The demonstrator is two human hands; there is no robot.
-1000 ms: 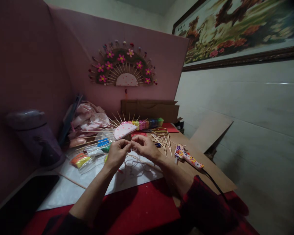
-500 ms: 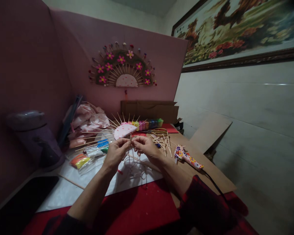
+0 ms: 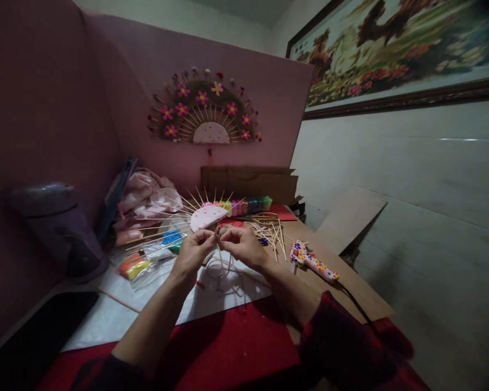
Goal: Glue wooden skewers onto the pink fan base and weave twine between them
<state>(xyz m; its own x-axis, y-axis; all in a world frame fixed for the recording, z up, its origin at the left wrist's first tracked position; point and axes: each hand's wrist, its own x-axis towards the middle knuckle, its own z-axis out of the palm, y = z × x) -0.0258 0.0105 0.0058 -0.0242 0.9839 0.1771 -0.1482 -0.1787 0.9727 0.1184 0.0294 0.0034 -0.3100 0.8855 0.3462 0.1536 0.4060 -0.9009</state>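
Observation:
My left hand (image 3: 194, 251) and my right hand (image 3: 243, 245) meet over the table, both pinched on a thin pale string (image 3: 223, 270) that loops down onto the white sheet (image 3: 106, 315). Just beyond the fingertips lies a half-made fan (image 3: 205, 216): a pale pink dotted half-disc with bamboo skewers radiating from it. A finished fan (image 3: 205, 108) with pink flowers hangs on the pink board behind.
A floral-patterned glue gun (image 3: 311, 260) with a black cord lies to the right on brown cardboard. Loose skewers (image 3: 271, 231), a row of coloured clay tubs (image 3: 248, 205), plastic packets (image 3: 136, 266), pink cloth (image 3: 146, 198) and a dark purple jar (image 3: 57, 228) surround the work.
Both hands have kept pinching the string and shifted slightly up toward the fan; the loose loops of string below have been drawn up and rearranged.

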